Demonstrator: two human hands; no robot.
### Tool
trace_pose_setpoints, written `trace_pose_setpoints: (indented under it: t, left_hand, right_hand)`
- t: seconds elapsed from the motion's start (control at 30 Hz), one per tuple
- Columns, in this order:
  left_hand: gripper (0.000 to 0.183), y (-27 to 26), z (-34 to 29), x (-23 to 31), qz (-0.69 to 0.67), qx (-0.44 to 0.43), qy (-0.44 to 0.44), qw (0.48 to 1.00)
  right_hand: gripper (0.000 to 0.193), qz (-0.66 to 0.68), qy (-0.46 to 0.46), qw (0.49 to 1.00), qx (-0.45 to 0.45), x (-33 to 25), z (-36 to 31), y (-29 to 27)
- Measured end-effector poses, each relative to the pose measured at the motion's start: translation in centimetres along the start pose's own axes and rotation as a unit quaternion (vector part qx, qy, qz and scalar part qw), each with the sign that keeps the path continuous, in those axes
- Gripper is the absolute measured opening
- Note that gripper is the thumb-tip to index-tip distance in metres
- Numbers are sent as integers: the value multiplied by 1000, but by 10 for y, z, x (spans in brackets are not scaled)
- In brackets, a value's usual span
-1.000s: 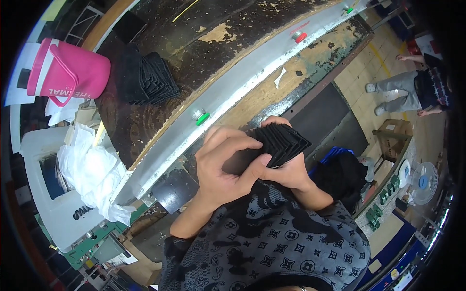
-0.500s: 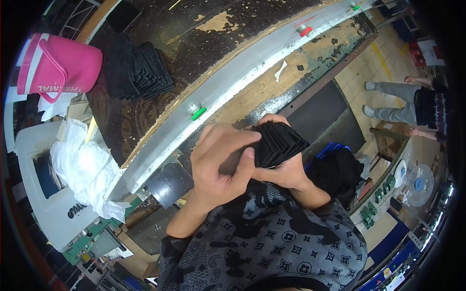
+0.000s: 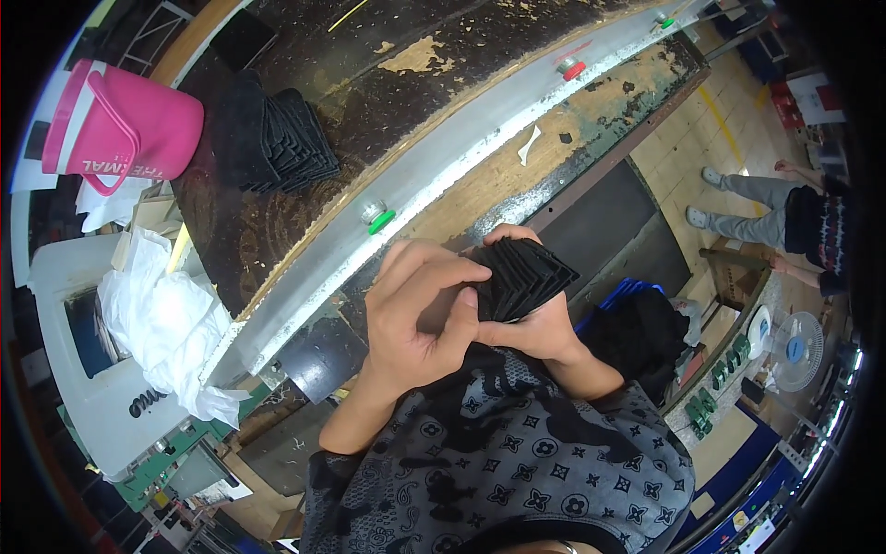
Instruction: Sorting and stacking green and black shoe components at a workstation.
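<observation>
In front of my chest I hold a stack of black cut pieces (image 3: 528, 279), fabric or leather-like, with their pointed ends fanned out in layers. My right hand (image 3: 540, 331) wraps it from below and behind, its thumb along the near side and fingertips showing at the far edge. My left hand (image 3: 406, 309) is curled at the stack's left end, thumb and forefinger pinching at the pieces there. A dark flat part shows inside its curl. Another pile of similar black pieces (image 3: 293, 138) lies on the dark worn table (image 3: 369, 106) at the far left.
A pink bucket (image 3: 138, 125) stands at the left, above white plastic bags (image 3: 161, 314) on a pale machine (image 3: 78, 369). Along the metal rail (image 3: 443, 166) sit green (image 3: 380, 222) and red (image 3: 572, 70) push buttons. At right are a person (image 3: 784, 212), dark cloth (image 3: 637, 337) and a fan (image 3: 796, 349).
My view has shifted slightly, so the bucket and the table pile sit a little further right. Both hands keep their hold on the stack, almost unmoved.
</observation>
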State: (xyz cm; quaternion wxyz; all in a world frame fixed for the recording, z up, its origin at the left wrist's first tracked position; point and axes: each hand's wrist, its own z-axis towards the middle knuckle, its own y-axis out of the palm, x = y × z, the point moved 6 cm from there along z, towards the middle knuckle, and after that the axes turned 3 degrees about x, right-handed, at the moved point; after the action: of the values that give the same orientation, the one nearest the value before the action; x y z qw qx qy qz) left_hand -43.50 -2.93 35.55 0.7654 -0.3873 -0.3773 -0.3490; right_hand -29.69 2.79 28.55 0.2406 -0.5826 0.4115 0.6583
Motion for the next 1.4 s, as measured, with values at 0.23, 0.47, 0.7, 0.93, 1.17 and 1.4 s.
trace_pose_setpoints:
  t: [0.23, 0.47, 0.7, 0.93, 1.17, 1.4]
  left_hand:
    - [31, -3, 0, 1, -10, -23, 10, 1000]
    - [29, -3, -4, -1, 4, -8, -2, 1000]
    - [18, -3, -2, 2, -2, 18, -5, 1000]
    - [23, -3, -4, 2, 23, -5, 19, 1000]
    - [24, -2, -6, 1, 22, -8, 46, 999]
    - [22, -6, -5, 3, 19, -7, 0, 1000]
  right_hand:
    - [79, -3, 0, 1000, 22, 2, -4, -1]
    - [79, -28, -12, 999, 22, 1, -4, 1]
    - [81, -49, -34, 998, 15, -3, -3, 1]
    - [84, -59, -32, 998, -3, -6, -2, 4]
    - [83, -17, -4, 1000, -13, -4, -2, 6]
    - [79, -20, 0, 1000, -9, 1, -4, 1]
